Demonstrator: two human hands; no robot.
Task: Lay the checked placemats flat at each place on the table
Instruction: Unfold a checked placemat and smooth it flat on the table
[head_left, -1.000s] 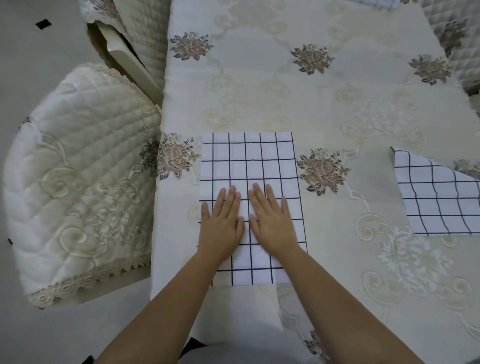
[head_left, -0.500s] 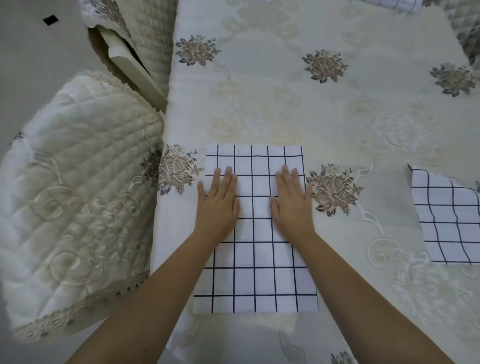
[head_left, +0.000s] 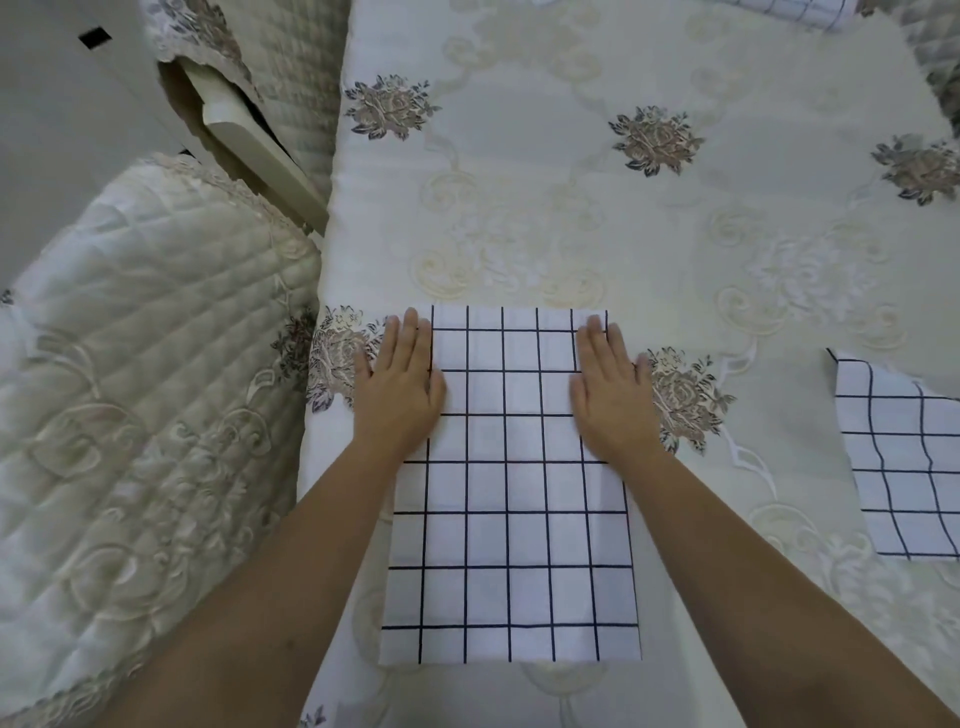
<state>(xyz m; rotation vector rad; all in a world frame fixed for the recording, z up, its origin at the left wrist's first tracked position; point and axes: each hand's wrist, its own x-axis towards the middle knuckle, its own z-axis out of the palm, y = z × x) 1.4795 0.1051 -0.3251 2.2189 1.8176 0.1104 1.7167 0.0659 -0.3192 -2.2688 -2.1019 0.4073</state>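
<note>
White checked placemat (head_left: 511, 493) lies flat; left hand (head_left: 399, 387) and right hand (head_left: 613, 392) press its far corners, fingers straight.

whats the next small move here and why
Probably lift both hands off and reach right. The left hand and right hand lie flat at the far corners of the near placemat, which looks smooth; the right placemat looks rippled.

- The near placemat (head_left: 511, 499) was white with a dark navy grid.
- The placemat at right (head_left: 904, 467) bore the same check.
- The tablecloth (head_left: 571, 218) was cream, with taupe roses.
- The quilted chair cover (head_left: 130, 389) was ivory.
</note>
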